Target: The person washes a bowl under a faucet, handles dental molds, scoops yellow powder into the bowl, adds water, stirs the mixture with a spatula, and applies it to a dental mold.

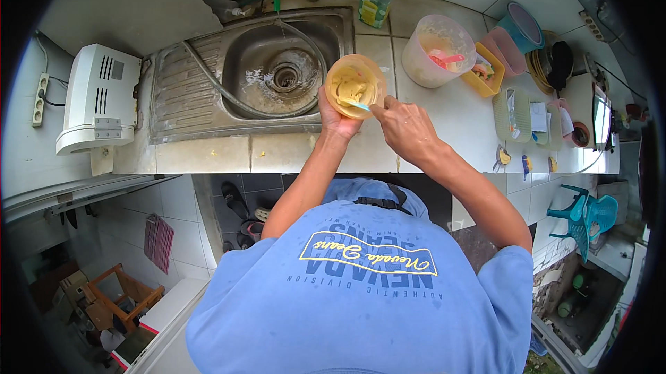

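My left hand (337, 121) is wrapped round a small orange plastic bowl (378, 74), held up beside the right edge of the sink. Thick yellow paste (352, 87) lies inside it and smears its wall. From the right, my right hand (409, 130) grips a utensil with a light blue part (359, 104) that reaches into the paste. Its far end is buried, so I cannot tell whether it is a spoon or a spatula. The bowl is tilted, its mouth facing up toward me.
Left of the bowl is a steel sink (239, 34) with a grey hose (208, 77) lying across it. Behind stands a green soap bottle (375, 6). To the right are a large pink tub (420, 62), a yellow basket (479, 83) and a pale green basket (503, 107). A white appliance (100, 100) hangs left.
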`<state>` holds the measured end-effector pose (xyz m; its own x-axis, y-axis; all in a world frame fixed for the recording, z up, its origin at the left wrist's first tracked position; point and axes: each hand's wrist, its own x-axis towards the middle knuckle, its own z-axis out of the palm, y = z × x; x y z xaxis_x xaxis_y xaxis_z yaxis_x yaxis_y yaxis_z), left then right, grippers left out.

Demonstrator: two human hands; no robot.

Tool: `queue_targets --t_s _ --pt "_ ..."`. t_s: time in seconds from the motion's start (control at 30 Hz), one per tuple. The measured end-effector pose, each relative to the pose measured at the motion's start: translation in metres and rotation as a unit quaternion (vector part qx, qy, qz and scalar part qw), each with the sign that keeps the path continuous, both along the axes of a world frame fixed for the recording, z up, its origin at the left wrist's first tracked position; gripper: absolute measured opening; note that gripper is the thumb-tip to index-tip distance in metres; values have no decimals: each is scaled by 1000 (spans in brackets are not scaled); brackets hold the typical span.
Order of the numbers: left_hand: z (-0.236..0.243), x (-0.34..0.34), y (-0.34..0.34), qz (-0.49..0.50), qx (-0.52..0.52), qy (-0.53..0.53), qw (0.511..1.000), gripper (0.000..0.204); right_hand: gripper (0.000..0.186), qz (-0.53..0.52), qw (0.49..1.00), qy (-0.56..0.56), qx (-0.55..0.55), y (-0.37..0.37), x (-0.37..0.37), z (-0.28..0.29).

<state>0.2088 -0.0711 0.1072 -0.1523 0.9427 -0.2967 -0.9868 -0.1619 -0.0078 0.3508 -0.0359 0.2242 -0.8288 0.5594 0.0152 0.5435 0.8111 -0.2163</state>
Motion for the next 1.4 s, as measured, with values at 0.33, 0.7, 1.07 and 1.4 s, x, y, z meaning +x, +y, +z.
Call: queue_targets --t_s 0.33,0.7,1.07,1.4 --pt "3 -8 -10 14 -10 -10 1000 48 13 32 998 -33 31 26 -13 7" --pt "6 -12 -18 -10 -15 -30 999 51 11 154 984 -51 74 17 -20 15" --pt "6 -22 -26 -85 -4 15 996 54 9 240 965 -57 85 24 -24 41" --pt "11 -19 -30 -58 -34 32 997 54 14 194 978 -48 64 30 -9 20"
